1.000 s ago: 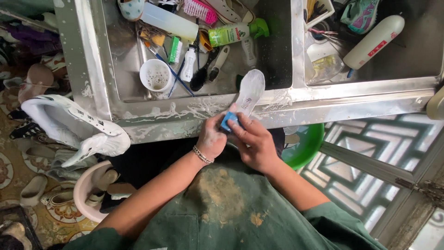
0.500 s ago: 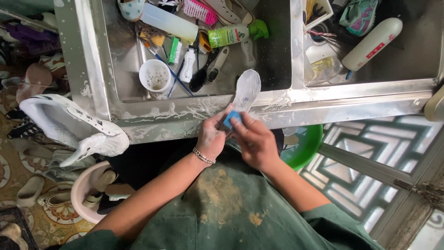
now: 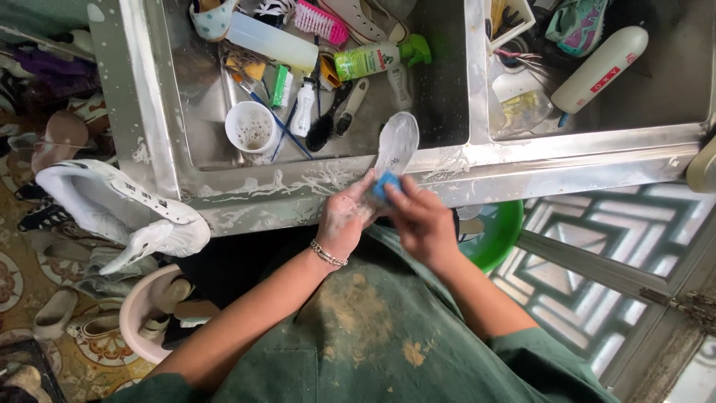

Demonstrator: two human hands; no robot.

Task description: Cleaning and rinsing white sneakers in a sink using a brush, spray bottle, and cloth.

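A pale shoe insole stands over the front rim of the steel sink, its toe end pointing into the basin. My left hand, wet with suds and wearing a bracelet, grips the insole's lower end. My right hand presses a small blue sponge against the insole near its heel. Both hands sit just in front of the sink's edge, above my green apron.
The left basin holds a white cup, brushes, a green spray bottle and a pink brush. The right basin has a white bottle. White shoes lie at left, a pink tub below, a green basin right.
The insole has tilted and shifted slightly between frames while my right hand rubs the blue sponge along it. My left hand keeps its hold.
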